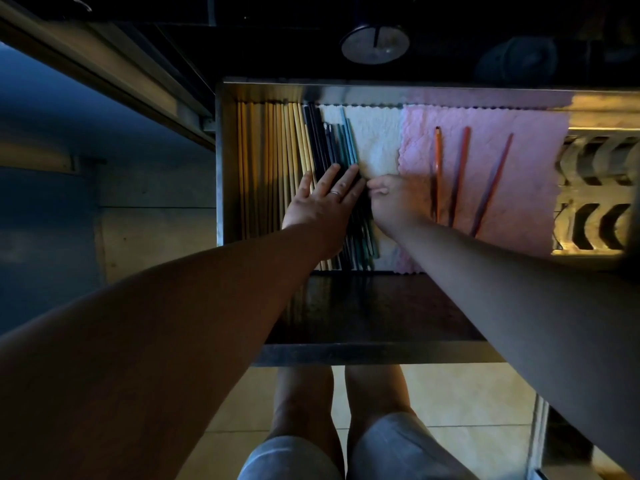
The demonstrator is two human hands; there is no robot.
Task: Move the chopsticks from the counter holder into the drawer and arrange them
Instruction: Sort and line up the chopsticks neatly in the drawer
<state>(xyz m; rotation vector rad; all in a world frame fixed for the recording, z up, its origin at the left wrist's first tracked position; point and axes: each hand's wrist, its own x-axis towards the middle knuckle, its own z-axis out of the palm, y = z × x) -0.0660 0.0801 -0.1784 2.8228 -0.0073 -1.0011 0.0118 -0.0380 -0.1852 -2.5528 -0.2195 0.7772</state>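
Head view, looking straight down into an open metal drawer [221, 161] pulled out over a tiled floor [467, 393]. Drawer floor is lined w/ a white cloth [375, 140] at centre and a pink cloth [526, 188] to its right; the two overlap along a scalloped edge.

Chopsticks, left to right: a row of wooden chopsticks [266, 161] packed side by side against the drawer's left wall, tips toward the far edge; just beside them, dark chopsticks [320, 140]; then teal chopsticks [349, 140] lying partly on the white cloth. All three groups run approx. parallel, front to back. Well apart, on the pink cloth, lie three orange-red chopsticks [460, 168], loosely fanned, not touching each other at the far ends.

Left hand [325, 206]: flat, palm down, fingers spread and extended, pressing on the dark and teal sticks near their middle; not gripping anything. A ring shows on one finger.

Right hand [394, 199]: knuckles up, fingertips drawn together in a narrow pinch at the right edge of the teal group, touching the left hand's fingertips; what, if anything, is pinched cannot be told, as the fingers hide it.

Far side, on the dark counter: a round holder [375, 46] seen from above, w/ one thin stick in it. At the drawer's right end, a patterned metal rack [595, 188]. Bottom of frame: the person's knees.
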